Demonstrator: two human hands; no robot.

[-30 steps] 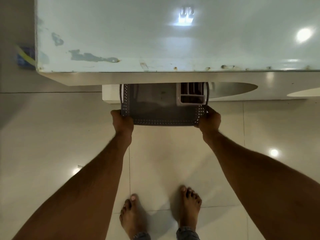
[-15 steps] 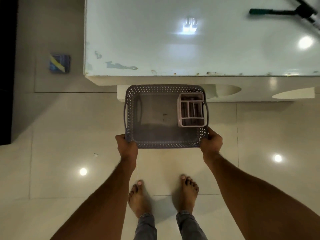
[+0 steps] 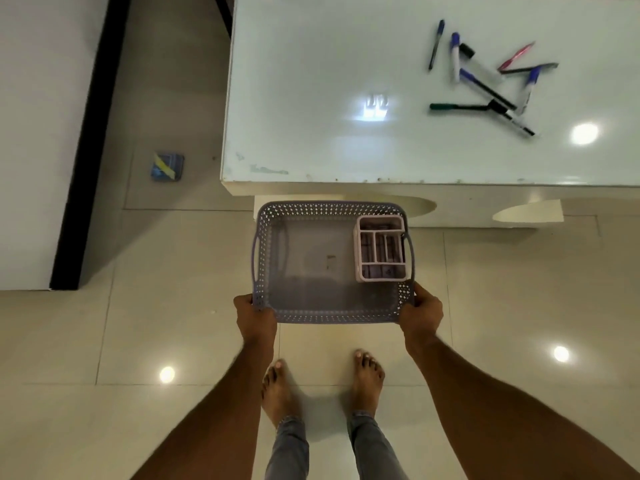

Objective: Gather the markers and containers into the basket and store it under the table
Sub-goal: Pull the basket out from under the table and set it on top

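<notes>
I hold a grey perforated basket (image 3: 311, 317) level in front of me, just short of the white table (image 3: 311, 98). My left hand (image 3: 254, 315) grips its near left corner and my right hand (image 3: 420, 311) grips its near right corner. A white divided container (image 3: 381, 249) stands inside the basket at the right. Several markers and pens (image 3: 485, 81) lie scattered on the tabletop at the far right, among them a green one (image 3: 453, 106) and a red one (image 3: 516, 56).
The table's front edge (image 3: 381, 190) runs just beyond the basket, with its white base below. A small blue box (image 3: 167, 167) lies on the tiled floor at the left. A white panel with a dark edge (image 3: 86, 143) stands further left. My bare feet (image 3: 322, 386) are below the basket.
The basket has come out from under the table edge toward me and now shows whole. The view has pulled back, bringing the markers on the tabletop into sight.
</notes>
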